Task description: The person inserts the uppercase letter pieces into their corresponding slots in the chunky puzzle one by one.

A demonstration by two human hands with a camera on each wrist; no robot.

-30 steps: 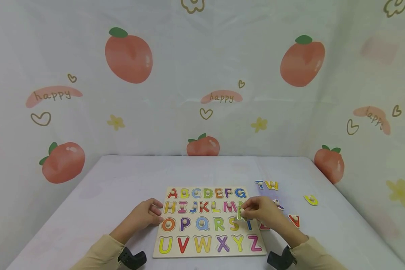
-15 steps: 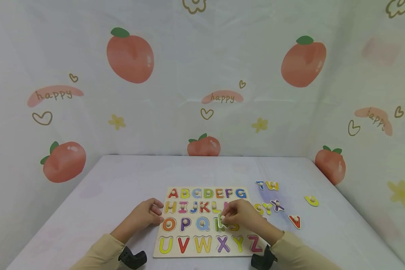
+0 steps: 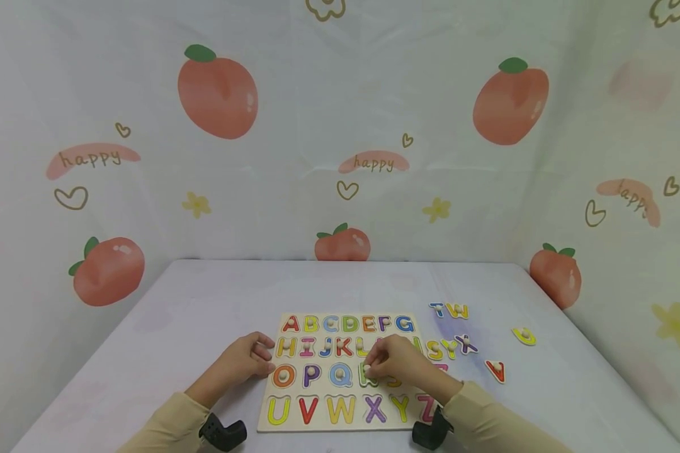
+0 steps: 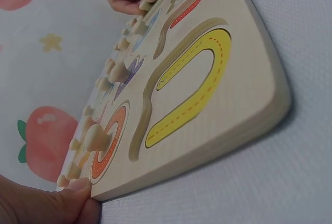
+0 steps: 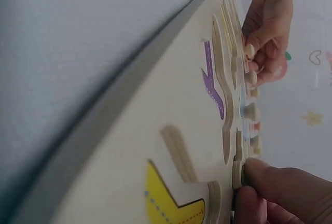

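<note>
A wooden alphabet puzzle board (image 3: 311, 425) lies on the table. My left hand (image 3: 243, 357) rests against its left edge beside the orange O (image 3: 283, 377); in the left wrist view the thumb (image 4: 78, 184) touches the board's edge. My right hand (image 3: 399, 362) pinches the green letter R piece (image 3: 367, 380) by its knob, over the R recess in the third row. The fingers partly cover the piece. In the right wrist view, the piece's edge (image 5: 237, 175) sits at board level beneath thumb and fingertips; whether it is fully seated, I cannot tell.
Right of the board lie loose letters: blue T (image 3: 437, 309), yellow W (image 3: 458, 311), yellow S (image 3: 434, 350), yellow Y (image 3: 449, 348), purple X (image 3: 466, 344), red V (image 3: 495, 371) and yellow U (image 3: 524, 336). The front row shows bare recesses, such as the U recess (image 3: 278, 411).
My right hand has moved left across the board with the green R piece, from near the N to the R recess, and lowered it there. My left hand has stayed put.
</note>
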